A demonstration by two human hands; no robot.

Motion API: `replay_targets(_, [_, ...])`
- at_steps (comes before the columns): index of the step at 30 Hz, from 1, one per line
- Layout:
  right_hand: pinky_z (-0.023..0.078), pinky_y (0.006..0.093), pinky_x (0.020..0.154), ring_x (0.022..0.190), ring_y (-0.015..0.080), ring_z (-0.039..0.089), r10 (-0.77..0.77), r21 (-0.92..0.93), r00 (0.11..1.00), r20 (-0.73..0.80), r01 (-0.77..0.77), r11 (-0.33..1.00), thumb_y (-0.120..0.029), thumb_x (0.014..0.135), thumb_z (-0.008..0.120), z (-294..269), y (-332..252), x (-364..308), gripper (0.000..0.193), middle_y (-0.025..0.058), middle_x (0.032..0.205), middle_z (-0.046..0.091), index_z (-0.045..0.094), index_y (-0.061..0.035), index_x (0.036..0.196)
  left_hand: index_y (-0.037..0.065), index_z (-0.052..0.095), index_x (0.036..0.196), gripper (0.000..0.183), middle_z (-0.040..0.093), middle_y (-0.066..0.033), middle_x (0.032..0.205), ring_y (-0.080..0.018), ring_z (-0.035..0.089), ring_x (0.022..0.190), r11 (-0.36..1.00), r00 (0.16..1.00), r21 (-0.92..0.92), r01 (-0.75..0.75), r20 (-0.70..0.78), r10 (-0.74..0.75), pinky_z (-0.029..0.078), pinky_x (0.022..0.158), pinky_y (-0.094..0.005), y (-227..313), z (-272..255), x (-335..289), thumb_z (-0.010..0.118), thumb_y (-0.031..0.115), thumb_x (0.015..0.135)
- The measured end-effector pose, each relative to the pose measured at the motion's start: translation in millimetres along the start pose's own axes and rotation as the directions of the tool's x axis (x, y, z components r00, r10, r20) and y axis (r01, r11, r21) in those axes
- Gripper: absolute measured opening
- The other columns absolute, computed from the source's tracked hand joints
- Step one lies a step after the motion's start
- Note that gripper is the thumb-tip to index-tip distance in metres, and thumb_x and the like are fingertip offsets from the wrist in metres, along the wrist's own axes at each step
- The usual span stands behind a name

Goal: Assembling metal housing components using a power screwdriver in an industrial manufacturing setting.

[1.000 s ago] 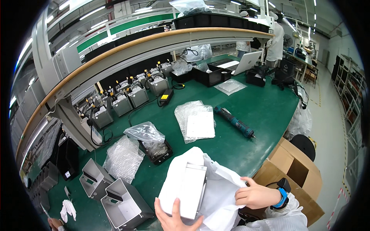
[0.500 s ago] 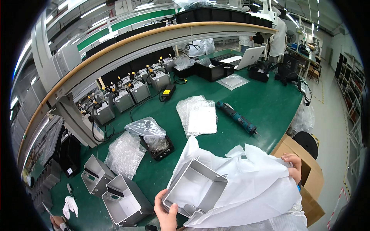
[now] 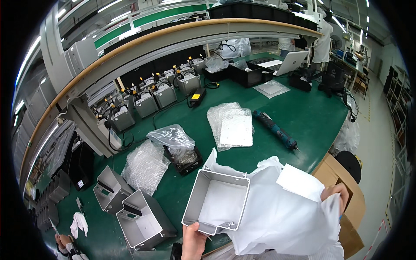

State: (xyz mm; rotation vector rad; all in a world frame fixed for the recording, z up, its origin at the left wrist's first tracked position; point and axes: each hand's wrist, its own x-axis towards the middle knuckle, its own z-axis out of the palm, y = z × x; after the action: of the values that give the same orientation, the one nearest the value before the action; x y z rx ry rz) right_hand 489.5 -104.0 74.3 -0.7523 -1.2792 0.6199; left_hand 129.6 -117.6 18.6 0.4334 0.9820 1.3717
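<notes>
My left hand (image 3: 193, 242) is closed on the near edge of a grey box-shaped housing (image 3: 200, 201), thumb over the rim. The housing's open side faces up toward me, showing a pale inside. A thin white wrapping sheet (image 3: 277, 212) lies behind and to the right of it, one corner standing up past the far rim. My right hand (image 3: 336, 195) grips the sheet's right end, fingers bent into its folds. Left of my left hand, two similar grey housings, a nearer one (image 3: 167, 225) and a farther one (image 3: 113, 203), rest on the green table (image 3: 190, 125).
Beyond the housing lie a blue-black power screwdriver (image 3: 277, 131), a white panel (image 3: 236, 131) on bubble wrap and a small black tray (image 3: 197, 162) under a plastic bag. A cardboard box (image 3: 356, 208) stands at right. Another person's hands (image 3: 65, 240) show at lower left.
The housing has turned more squarely toward me in my left hand. My right hand has shifted slightly right and lower with the sheet, and a flat white flap now shows beside it.
</notes>
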Motion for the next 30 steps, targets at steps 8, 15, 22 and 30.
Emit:
replay_targets(8, [0.046,0.0319,0.052,0.064,0.0268,0.06,0.095,-0.754,0.895,0.436,0.305,0.581,-0.041,0.059,0.076,99.0,15.3,6.4,0.069,0.018,0.114,0.051,0.055,0.0003,0.109,0.006,0.044,0.123,0.044,0.053,-0.0015,0.109,-0.0156,0.054,0.097,0.964,0.971,-0.116,-0.238,-0.02,0.237,0.046,0.08,-0.0295,-0.3,18.6,-17.1,0.054,0.014,0.08])
replay_targets(15, [0.048,0.0375,0.051,0.066,0.0365,0.061,0.334,-0.746,0.751,0.569,0.302,0.593,-0.06,0.052,0.074,128.0,72.9,5.2,0.113,0.0297,0.133,0.033,0.026,-0.0014,0.136,0.004,0.032,0.13,0.065,0.042,-0.0129,0.127,-0.0283,0.043,0.117,0.985,0.998,-0.159,-0.062,-0.017,0.06,0.038,0.096,-0.0444,5.5,5.1,-10.0,0.056,0.023,0.073])
replay_targets(22, [0.047,0.0374,0.049,0.065,0.031,0.061,0.501,-0.815,0.659,0.561,0.333,0.473,-0.06,0.057,0.07,132.7,81.4,3.1,0.101,0.0178,0.104,0.053,0.034,-0.004,0.133,0.005,0.039,0.127,0.059,0.046,-0.0097,0.126,-0.027,0.044,0.117,0.956,0.999,-0.293,0.035,0.026,-0.029,0.035,0.097,-0.0451,16.4,14.0,-6.9,0.05,0.037,0.079])
replay_targets(30, [0.045,0.0371,0.046,0.054,0.0298,0.059,0.464,-0.744,0.597,0.655,0.4,0.535,-0.058,0.07,0.062,141.4,52.3,-27.1,0.064,0.0137,0.071,0.055,0.052,0.0028,0.089,0.01,0.034,0.13,0.062,0.037,-0.0099,0.134,-0.0308,0.036,0.123,0.917,0.975,-0.331,0.222,0.076,-0.209,0.03,0.097,-0.0509,18.7,15.8,-3.7,0.046,0.046,0.081])
